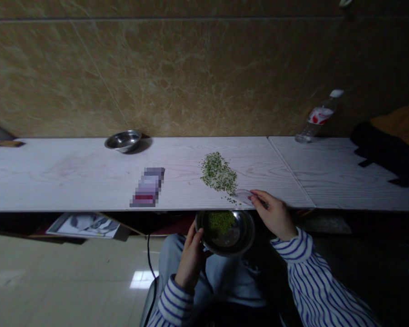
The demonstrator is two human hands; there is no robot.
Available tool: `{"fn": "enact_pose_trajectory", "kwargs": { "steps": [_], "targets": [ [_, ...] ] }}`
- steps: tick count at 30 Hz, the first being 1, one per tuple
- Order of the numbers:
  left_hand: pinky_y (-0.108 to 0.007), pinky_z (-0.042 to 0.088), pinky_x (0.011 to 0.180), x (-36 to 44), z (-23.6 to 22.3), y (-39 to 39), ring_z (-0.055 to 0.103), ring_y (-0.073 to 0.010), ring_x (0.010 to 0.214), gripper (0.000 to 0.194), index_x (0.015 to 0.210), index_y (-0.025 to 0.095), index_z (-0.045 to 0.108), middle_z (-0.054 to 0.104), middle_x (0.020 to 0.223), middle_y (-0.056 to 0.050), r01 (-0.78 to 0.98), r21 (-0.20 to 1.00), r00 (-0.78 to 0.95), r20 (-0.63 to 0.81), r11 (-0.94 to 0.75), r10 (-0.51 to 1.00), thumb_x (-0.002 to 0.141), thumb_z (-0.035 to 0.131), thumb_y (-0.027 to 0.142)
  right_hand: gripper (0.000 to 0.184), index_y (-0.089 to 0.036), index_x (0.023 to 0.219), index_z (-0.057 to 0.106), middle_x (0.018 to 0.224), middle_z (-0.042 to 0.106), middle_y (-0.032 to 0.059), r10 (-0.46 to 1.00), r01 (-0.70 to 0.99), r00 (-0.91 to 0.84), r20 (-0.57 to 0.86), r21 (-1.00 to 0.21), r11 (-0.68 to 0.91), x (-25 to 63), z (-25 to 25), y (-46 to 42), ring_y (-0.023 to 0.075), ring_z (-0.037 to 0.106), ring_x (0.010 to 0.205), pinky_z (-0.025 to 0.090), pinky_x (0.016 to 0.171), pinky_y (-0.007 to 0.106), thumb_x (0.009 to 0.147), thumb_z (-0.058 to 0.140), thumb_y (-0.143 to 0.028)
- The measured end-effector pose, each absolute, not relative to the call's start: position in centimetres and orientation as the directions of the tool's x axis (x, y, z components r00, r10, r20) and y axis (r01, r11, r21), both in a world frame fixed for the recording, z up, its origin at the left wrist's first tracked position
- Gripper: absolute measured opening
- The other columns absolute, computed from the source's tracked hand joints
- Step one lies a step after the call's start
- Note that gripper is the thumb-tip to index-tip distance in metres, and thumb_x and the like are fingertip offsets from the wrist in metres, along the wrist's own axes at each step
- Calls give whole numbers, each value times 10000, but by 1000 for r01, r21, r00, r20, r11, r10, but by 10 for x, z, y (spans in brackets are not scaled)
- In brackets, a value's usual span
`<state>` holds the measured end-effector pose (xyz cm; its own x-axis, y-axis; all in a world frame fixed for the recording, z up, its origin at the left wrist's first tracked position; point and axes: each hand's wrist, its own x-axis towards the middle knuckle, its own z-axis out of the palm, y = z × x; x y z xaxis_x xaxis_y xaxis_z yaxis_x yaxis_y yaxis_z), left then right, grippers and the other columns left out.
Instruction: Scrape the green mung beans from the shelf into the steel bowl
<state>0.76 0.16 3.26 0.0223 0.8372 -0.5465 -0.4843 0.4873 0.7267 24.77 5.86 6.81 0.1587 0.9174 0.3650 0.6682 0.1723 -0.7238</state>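
Observation:
My left hand [192, 247] grips the left rim of a steel bowl [247, 234], held over my lap just below the table's front edge. Green beans [221, 222], small like mung beans, lie in the far left part of the bowl. My right hand [274, 213] pinches a clear, rounded plastic piece [242, 196] close to the table's edge; its exact kind is hard to make out. That piece touches the near end of a spread of loose green beans [218, 172] on the white tabletop [184, 181].
A second steel bowl [123, 141] stands at the back left, with a pixelated flat object [147, 187] nearer me. At the right are a clear bottle [315, 119] and a dark and orange item [391, 143]. An open drawer [88, 225] juts out below left.

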Motion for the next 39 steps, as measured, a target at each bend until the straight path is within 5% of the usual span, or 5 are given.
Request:
{"fn": "enact_pose_trajectory", "kwargs": {
  "steps": [39],
  "targets": [
    [-306, 568, 806, 5, 39, 2, 608, -262, 1205, 603, 1471, 284, 445, 570, 1444, -82, -465, 730, 22, -556, 501, 831, 889, 598, 315, 282, -218, 1086, 726, 1069, 771, 64, 941, 600, -4, 338, -752, 272, 228, 66, 80, 215, 727, 985, 577, 880, 337, 909, 537, -329]
  ]
}}
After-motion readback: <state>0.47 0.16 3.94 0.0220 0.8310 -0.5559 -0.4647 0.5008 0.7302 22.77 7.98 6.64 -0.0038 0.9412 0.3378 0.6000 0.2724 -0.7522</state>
